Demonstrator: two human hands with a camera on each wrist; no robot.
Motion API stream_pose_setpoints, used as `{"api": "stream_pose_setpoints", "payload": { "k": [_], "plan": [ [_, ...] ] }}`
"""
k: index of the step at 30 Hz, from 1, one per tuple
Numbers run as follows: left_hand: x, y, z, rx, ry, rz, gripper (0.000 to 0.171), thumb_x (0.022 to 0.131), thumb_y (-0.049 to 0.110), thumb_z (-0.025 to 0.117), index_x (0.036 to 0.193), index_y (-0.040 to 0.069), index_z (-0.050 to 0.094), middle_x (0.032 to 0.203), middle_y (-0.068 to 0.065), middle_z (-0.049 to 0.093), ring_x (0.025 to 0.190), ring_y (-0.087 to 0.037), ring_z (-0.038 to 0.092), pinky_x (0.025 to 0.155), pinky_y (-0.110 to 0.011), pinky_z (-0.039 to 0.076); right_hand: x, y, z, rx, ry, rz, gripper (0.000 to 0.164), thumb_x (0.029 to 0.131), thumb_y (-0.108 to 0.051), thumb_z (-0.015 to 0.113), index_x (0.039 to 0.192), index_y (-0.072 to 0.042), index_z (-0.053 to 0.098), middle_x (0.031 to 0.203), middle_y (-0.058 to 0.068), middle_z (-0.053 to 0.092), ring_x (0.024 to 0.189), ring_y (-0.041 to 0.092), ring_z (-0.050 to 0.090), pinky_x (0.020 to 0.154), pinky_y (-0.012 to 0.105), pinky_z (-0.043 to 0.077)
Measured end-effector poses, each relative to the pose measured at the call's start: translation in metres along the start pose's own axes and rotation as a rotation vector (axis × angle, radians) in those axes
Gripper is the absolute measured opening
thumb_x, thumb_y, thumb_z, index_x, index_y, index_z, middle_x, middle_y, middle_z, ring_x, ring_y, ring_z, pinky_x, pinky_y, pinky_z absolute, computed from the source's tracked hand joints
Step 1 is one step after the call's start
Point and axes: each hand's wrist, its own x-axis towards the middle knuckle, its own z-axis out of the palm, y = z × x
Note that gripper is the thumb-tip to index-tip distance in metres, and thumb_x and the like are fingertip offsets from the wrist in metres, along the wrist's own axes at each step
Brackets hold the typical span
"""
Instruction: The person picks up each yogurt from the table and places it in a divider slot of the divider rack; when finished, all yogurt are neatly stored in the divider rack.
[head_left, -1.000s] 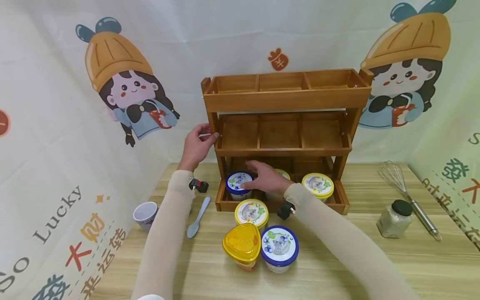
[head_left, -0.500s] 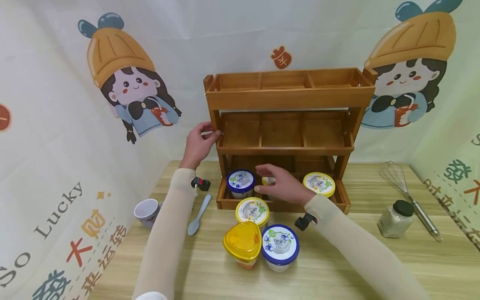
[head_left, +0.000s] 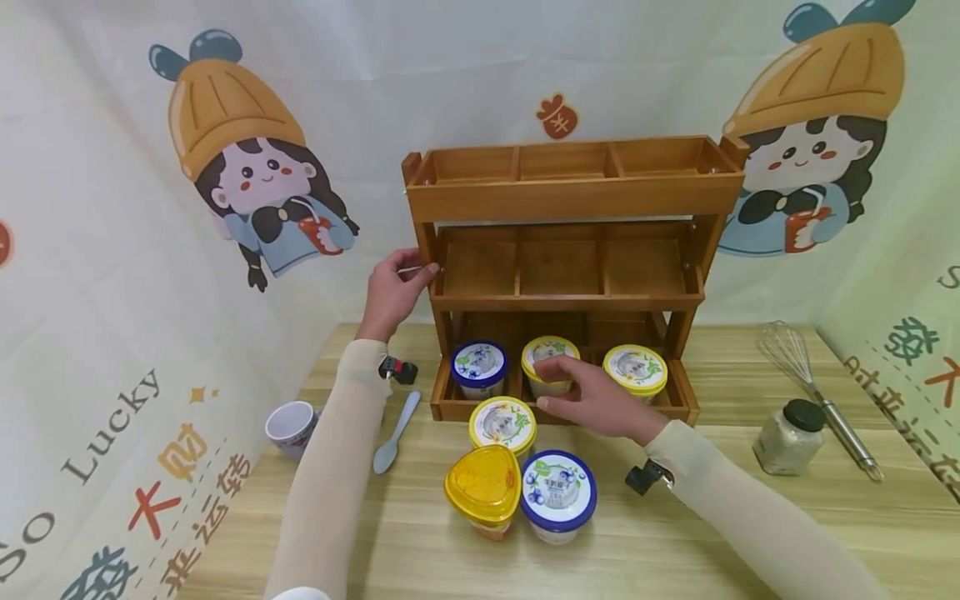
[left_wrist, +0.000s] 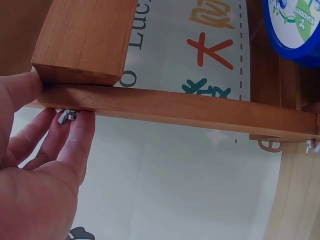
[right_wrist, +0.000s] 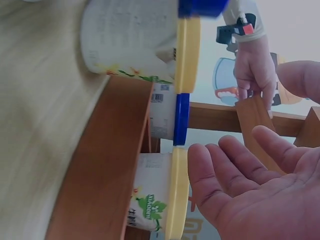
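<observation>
A three-tier wooden shelf (head_left: 573, 200) stands against the cloth backdrop. My left hand (head_left: 393, 292) grips its left upright; in the left wrist view, thumb and fingers pinch the wood beside a wing nut (left_wrist: 68, 116). On the bottom tier sit a blue-lidded tub (head_left: 478, 363), a yellow-lidded tub (head_left: 546, 348) in the middle and another yellow-lidded tub (head_left: 636, 367) at right. My right hand (head_left: 600, 402) hovers by the middle tub, fingers apart and holding nothing; the right wrist view shows its palm (right_wrist: 270, 200) bare. It partly covers the middle tub.
Before the shelf stand a yellow-lidded tub (head_left: 501, 423), a cup with a yellow triangular lid (head_left: 483, 487) and a blue-lidded tub (head_left: 558, 492). Left are a pale spoon (head_left: 396, 435) and a small cup (head_left: 291, 427). Right are a black-capped jar (head_left: 789, 442) and a whisk (head_left: 817, 387).
My right hand has drawn away from the blue-lidded tub, rightward and toward me, uncovering most of the middle yellow-lidded tub. My left hand stays on the shelf's upright.
</observation>
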Motion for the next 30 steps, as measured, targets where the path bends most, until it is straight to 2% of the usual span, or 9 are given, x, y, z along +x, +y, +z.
{"api": "stream_pose_setpoints", "payload": {
  "k": [6,9,15,19,22,26,30],
  "plan": [
    [-0.001,0.0,0.0,0.017,-0.004,0.008,0.052,0.101,0.04,0.072,0.142,0.009,0.062,0.143,-0.014,0.066,0.126,-0.032,0.067,0.106,-0.05,0.057,-0.021,0.004,0.001,0.012,-0.011,0.016,0.057,0.1,-0.037,0.074,0.147,-0.011,0.056,0.147,0.018,0.063,0.134,0.041,0.06,0.107,0.054,0.056],
    [0.0,0.0,0.0,0.031,-0.004,0.008,0.052,0.101,0.039,0.072,0.142,0.009,0.063,0.141,-0.015,0.067,0.125,-0.031,0.069,0.105,-0.05,0.058,-0.032,0.006,0.001,0.009,-0.019,0.014,0.056,0.1,-0.037,0.074,0.147,-0.012,0.056,0.147,0.016,0.062,0.136,0.038,0.06,0.108,0.052,0.056],
    [0.002,0.002,0.0,0.031,-0.004,-0.003,0.052,0.101,0.038,0.072,0.142,0.009,0.062,0.14,-0.015,0.067,0.124,-0.031,0.069,0.106,-0.048,0.058,-0.05,0.008,0.003,-0.008,-0.059,-0.024,0.058,0.1,-0.034,0.074,0.149,-0.009,0.054,0.149,0.018,0.061,0.136,0.036,0.062,0.101,0.037,0.061],
    [0.002,0.002,0.0,0.027,-0.006,-0.004,0.051,0.101,0.038,0.072,0.142,0.009,0.062,0.14,-0.015,0.067,0.124,-0.031,0.069,0.106,-0.048,0.057,-0.058,0.013,0.007,0.034,-0.084,-0.053,0.06,0.099,-0.029,0.075,0.149,-0.006,0.053,0.147,0.019,0.062,0.135,0.038,0.061,0.099,0.033,0.061],
    [0.001,0.001,0.0,0.03,-0.01,-0.008,0.051,0.102,0.038,0.072,0.143,0.009,0.062,0.141,-0.015,0.067,0.125,-0.031,0.069,0.107,-0.048,0.057,-0.064,0.018,0.011,0.066,-0.123,-0.062,0.064,0.097,-0.027,0.078,0.151,-0.004,0.051,0.148,0.019,0.061,0.135,0.038,0.06,0.1,0.033,0.06],
    [0.0,0.001,0.001,0.028,-0.009,-0.008,0.051,0.102,0.038,0.071,0.144,0.009,0.062,0.142,-0.016,0.066,0.126,-0.032,0.068,0.107,-0.048,0.057,-0.072,0.022,0.017,0.077,-0.194,-0.078,0.08,0.09,-0.03,0.085,0.154,-0.002,0.046,0.152,0.019,0.058,0.136,0.039,0.059,0.102,0.032,0.058],
    [-0.001,0.001,0.001,0.023,-0.006,-0.007,0.051,0.102,0.038,0.071,0.144,0.009,0.061,0.142,-0.015,0.066,0.126,-0.032,0.068,0.107,-0.049,0.057,-0.077,0.022,0.021,0.084,-0.243,-0.079,0.093,0.084,-0.032,0.091,0.157,-0.001,0.042,0.152,0.015,0.057,0.133,0.032,0.061,0.103,0.031,0.058]
  ]
}}
